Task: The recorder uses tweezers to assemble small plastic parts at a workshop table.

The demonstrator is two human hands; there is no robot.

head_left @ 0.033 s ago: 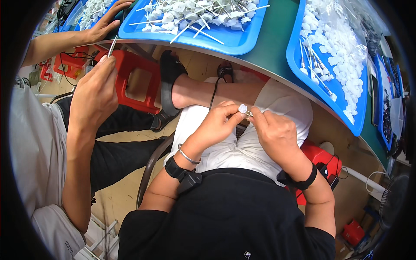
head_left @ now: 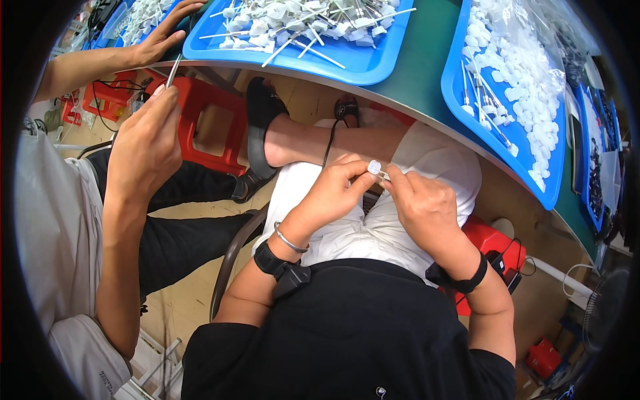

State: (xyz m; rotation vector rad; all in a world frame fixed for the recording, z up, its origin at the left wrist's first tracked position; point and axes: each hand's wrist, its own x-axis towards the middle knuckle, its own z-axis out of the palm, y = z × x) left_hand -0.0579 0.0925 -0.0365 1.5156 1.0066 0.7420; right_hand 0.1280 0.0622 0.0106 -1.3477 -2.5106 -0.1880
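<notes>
Above my lap, both hands meet at a small white plastic piece [head_left: 375,167]. My left hand [head_left: 337,193] is closed, with thumb and forefinger pinching the white piece at its edge. From the piece a short, thin metal-looking part [head_left: 383,175] runs toward my right hand [head_left: 427,205]. The right fingers are pinched on that thin part, and its far end is hidden under them. A blue tray [head_left: 365,72] on the table ahead is heaped with white plastic pieces on thin sticks [head_left: 303,27].
At the right, another blue tray [head_left: 460,115] carries loose white pieces [head_left: 527,93] and several metal rods [head_left: 487,100]. The green table's edge curves in front of my knees. To my left, a co-worker's hand [head_left: 145,143] holds tweezers [head_left: 174,71]. Red stools [head_left: 230,127] stand below.
</notes>
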